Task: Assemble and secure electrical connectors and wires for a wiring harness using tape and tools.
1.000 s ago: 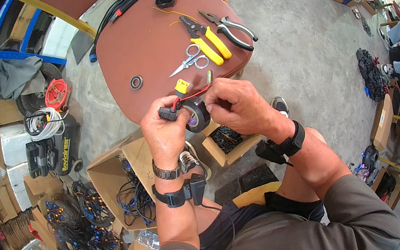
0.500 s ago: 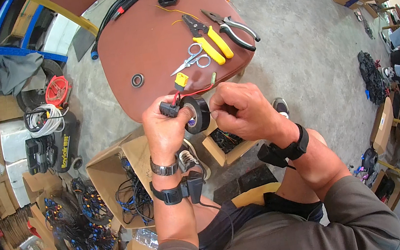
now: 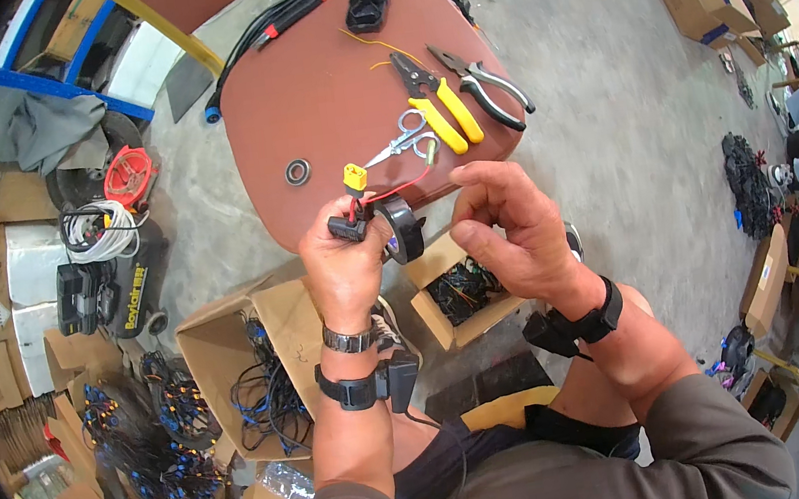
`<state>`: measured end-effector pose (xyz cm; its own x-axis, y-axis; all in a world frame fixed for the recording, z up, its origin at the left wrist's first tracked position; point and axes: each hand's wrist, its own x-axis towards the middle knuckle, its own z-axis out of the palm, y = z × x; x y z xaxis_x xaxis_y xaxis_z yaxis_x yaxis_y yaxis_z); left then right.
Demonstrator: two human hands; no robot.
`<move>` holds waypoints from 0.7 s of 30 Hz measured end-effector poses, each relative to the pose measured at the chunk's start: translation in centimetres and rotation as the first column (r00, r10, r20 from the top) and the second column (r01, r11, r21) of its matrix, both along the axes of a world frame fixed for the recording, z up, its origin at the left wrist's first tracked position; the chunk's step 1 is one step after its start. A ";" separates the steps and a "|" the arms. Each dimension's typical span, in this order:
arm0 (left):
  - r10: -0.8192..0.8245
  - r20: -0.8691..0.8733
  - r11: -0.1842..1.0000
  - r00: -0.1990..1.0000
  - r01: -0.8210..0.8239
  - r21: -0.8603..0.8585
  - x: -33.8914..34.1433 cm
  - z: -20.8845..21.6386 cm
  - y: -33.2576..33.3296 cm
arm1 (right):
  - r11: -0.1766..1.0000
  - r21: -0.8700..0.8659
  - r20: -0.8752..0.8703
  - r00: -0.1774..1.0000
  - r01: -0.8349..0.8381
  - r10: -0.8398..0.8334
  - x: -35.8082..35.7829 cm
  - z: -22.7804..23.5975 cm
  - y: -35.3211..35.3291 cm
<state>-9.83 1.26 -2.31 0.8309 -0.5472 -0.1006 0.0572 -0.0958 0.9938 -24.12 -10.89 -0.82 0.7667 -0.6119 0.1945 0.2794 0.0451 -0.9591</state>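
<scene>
My left hand (image 3: 340, 269) is closed on a roll of black electrical tape (image 3: 406, 229) and a small black block (image 3: 346, 229). Above that block stands a yellow connector (image 3: 355, 177) on short red leads. A thin red wire (image 3: 403, 186) runs from there toward a greenish tip near the scissors. My right hand (image 3: 511, 235) is held apart from the roll, thumb and forefinger separated, with nothing visible between them. Beyond the hands, on the brown chair seat (image 3: 298, 91), lie scissors (image 3: 416, 124), yellow-handled wire strippers (image 3: 445, 112) and black-and-grey pliers (image 3: 490, 91).
A metal ring bearing (image 3: 298, 172), a black plastic tray (image 3: 369, 3) and black cables (image 3: 289, 24) also lie on the seat. Below my hands stand cardboard boxes of cables (image 3: 204, 376) (image 3: 425, 315). An air compressor (image 3: 131, 280) and bundled wires (image 3: 141, 435) are at left.
My right hand has moved away from the tape roll, and its fingers have parted. The left hand keeps the roll and block; a loose tape end now shows on the roll.
</scene>
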 end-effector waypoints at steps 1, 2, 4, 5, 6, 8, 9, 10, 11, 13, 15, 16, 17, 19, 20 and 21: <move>-0.004 0.006 1.000 1.000 0.005 -0.013 0.1 -0.3 0.0 | 1.000 0.012 -0.020 0.999 -0.026 0.027 0.0 -0.3 -0.3; -0.009 0.010 1.000 1.000 0.009 -0.023 0.2 -0.6 0.1 | 0.999 0.006 -0.015 0.999 -0.032 0.032 0.0 -0.7 -0.5; 0.000 -0.017 1.000 1.000 -0.001 -0.028 0.3 -0.8 0.2 | 0.973 -0.149 -0.192 0.971 -0.174 0.144 0.1 -1.3 -0.7; -0.003 -0.057 0.999 0.998 0.000 -0.040 0.1 -0.9 0.2 | 0.953 -0.203 -0.236 0.956 -0.225 0.175 0.4 -1.2 -0.5; -0.006 -0.097 0.999 0.995 0.001 -0.051 0.0 -0.9 0.2 | 0.952 -0.206 -0.235 0.956 -0.227 0.177 0.7 -1.3 -0.2; -0.006 -0.109 0.998 0.994 -0.002 -0.066 -0.1 -0.9 0.0 | 0.931 -0.300 -0.224 0.964 -0.206 0.141 1.2 -1.5 0.3; -0.004 -0.101 0.998 0.995 -0.003 -0.067 -0.1 -1.0 0.0 | 0.940 -0.283 -0.234 0.964 -0.190 0.124 1.3 -1.1 0.2; -0.001 -0.094 0.998 0.996 -0.005 -0.067 -0.1 -1.1 0.0 | 0.938 -0.287 -0.233 0.964 -0.195 0.129 1.4 -1.2 0.1; 0.006 -0.090 0.998 0.996 -0.012 -0.069 -0.1 -1.2 0.0 | 0.929 -0.338 -0.182 0.979 -0.153 0.095 1.5 -1.6 0.0; -0.085 -0.105 0.996 0.991 0.081 -0.038 -0.1 -1.3 -0.1 | 0.914 -0.389 -0.125 0.990 -0.114 0.070 1.6 -1.6 -0.3; -0.092 -0.088 0.996 0.992 0.091 -0.015 -0.3 -0.7 -0.4 | 0.911 -0.401 -0.121 0.991 -0.100 0.055 1.5 -1.4 -0.5; -0.105 -0.069 0.994 0.992 0.106 0.010 -0.3 -0.5 -0.4 | 0.909 -0.403 -0.123 0.991 -0.106 0.061 1.3 -1.3 -0.8; -0.143 -0.065 0.989 0.988 0.145 0.015 -0.1 -0.4 -0.6 | 0.913 -0.377 -0.168 0.981 -0.155 0.096 1.1 -1.2 -1.2; -0.160 -0.092 0.986 0.983 0.154 -0.066 0.0 0.4 -0.6 | 0.912 -0.354 -0.215 0.967 -0.210 0.139 0.9 -1.2 -1.7; -0.185 -0.116 0.975 0.976 0.167 -0.145 0.0 0.8 -0.6 | 0.924 -0.328 -0.195 0.971 -0.196 0.137 0.8 -1.3 -1.8; -0.177 -0.115 0.976 0.977 0.159 -0.151 0.3 0.8 -0.5 | 0.935 -0.302 -0.176 0.975 -0.184 0.135 0.8 -1.3 -1.8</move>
<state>-9.57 0.71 -1.48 0.7109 -0.6942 -0.1123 0.1792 0.0244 0.9835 -23.28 -12.67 -2.13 0.8841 -0.4054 0.2325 0.1455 -0.2340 -0.9613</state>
